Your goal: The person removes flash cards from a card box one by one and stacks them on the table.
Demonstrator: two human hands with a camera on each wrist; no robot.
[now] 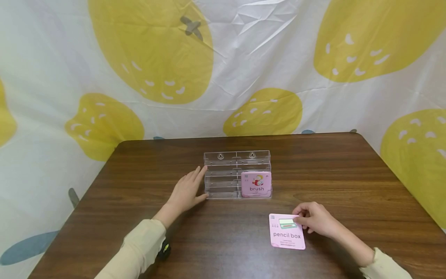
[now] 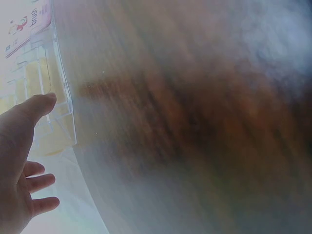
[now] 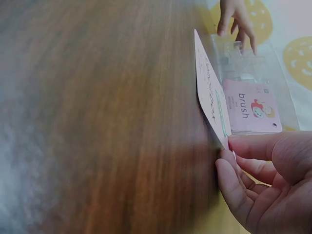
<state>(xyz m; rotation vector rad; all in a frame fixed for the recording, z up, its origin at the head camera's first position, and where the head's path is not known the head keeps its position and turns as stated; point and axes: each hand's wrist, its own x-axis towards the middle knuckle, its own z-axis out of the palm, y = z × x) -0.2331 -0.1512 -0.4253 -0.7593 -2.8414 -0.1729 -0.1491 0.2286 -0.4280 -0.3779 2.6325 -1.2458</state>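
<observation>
A clear plastic tiered card holder (image 1: 221, 190) with two columns of pockets stands on the table. In its lower right pocket sits a pink "brush" card (image 1: 256, 184), also visible in the right wrist view. My left hand (image 1: 185, 190) rests against the holder's left side, fingers extended, thumb near the bottom corner. Between thumb and fingers, my right hand (image 1: 315, 219) pinches the upper right corner of a pink "pencil box" card (image 1: 287, 237). That card faces up, in front of the holder and to its right; the right wrist view shows it edge-on, tilted over the wood.
The brown wooden table (image 1: 348, 182) has its back edge near a white curtain (image 1: 223, 77) printed with yellow fruit. A dark band with a small green mark (image 1: 166, 247) shows under the left sleeve (image 1: 139, 244).
</observation>
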